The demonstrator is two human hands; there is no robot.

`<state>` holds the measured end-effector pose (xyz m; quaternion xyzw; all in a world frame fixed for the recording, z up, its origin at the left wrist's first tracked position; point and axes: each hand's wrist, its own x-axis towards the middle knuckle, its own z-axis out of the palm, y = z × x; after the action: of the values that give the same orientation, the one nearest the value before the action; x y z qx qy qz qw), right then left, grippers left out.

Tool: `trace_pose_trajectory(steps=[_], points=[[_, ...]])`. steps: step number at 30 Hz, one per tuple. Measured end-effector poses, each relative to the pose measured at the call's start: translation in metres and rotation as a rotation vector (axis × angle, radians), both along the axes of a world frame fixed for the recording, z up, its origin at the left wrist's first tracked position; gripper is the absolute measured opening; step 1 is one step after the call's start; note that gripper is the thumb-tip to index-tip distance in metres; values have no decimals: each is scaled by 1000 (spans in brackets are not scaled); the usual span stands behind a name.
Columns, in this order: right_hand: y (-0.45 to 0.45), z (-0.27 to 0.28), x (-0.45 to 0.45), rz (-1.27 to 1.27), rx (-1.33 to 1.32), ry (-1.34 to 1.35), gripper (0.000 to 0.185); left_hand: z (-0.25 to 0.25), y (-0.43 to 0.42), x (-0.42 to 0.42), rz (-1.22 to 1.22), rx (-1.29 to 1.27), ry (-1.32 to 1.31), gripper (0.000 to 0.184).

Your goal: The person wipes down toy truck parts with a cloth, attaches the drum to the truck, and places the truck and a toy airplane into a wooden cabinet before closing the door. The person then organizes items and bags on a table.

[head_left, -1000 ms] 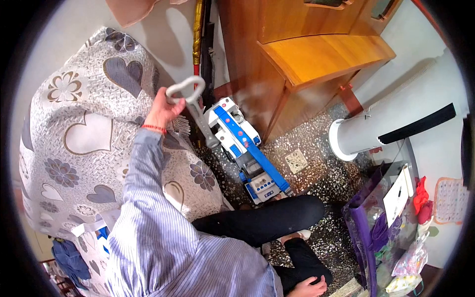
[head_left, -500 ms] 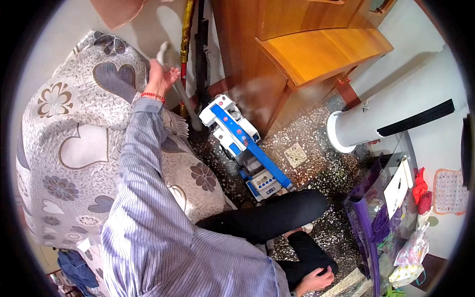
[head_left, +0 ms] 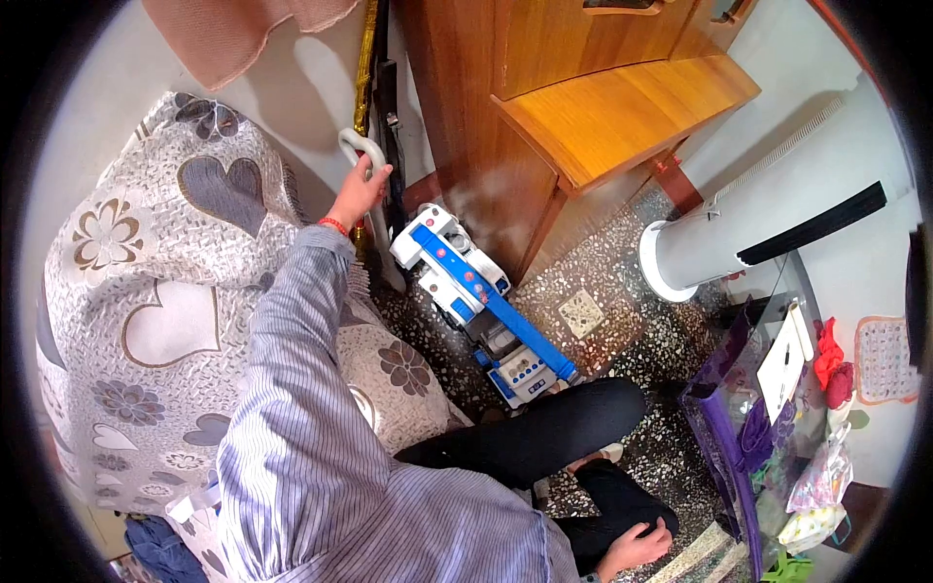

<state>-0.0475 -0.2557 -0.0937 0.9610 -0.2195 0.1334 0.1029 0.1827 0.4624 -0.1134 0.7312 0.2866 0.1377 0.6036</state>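
My left hand [head_left: 360,194], with a red bead bracelet at the wrist, is closed at the lower part of a white curved handle [head_left: 352,139]. The handle tops a long grey stick, perhaps an umbrella or a cane; I cannot tell which. Its lower end [head_left: 392,280] shows near the floor, and my arm hides much of the shaft. My right hand [head_left: 637,549] lies on my dark-trousered leg, fingers loosely stretched and holding nothing. A blue and white toy truck [head_left: 457,262] with a long blue boom stands on the floor to the right of my left hand.
A patterned cloth [head_left: 175,321] covers the seat on my left. Behind the toy stands a wooden cabinet [head_left: 622,117]; gold-wrapped and black poles lean beside it. A white pipe [head_left: 709,248] stands on the right, near a purple-edged glass table [head_left: 729,466] with a notepad [head_left: 782,364].
My left hand has gone from spread fingers beside the handle to a closed grip on it, shifting right and down in view. My right hand stays on the leg.
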Motion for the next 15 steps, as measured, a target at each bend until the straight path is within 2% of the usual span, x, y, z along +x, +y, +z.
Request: trace_pose_trajectory(steps=[3,4,5,8,9,12,13,15], points=[[-2,-3,-1,17,-17,-14,30,-9,8,4,-57,323,61,48],[-3,-3,-1,28,-17,-19,30,8,-3,3,-95,439,93,49],[-4,-3,0,33,-16,-26,29,26,-13,1,-185,204,105,53],[-3,-5,1,57,-5,-49,28,13,0,9,-244,322,92,55],[-2,-4,1,64,-3,-62,28,-11,15,16,-224,440,101,54],[-4,-1,-4,83,8,-57,27,-24,29,33,6,277,277,53],[-6,-1,-4,92,16,-51,27,4,5,25,46,241,204,54],[-4,0,-4,54,4,-45,28,-12,38,24,-73,471,334,55]])
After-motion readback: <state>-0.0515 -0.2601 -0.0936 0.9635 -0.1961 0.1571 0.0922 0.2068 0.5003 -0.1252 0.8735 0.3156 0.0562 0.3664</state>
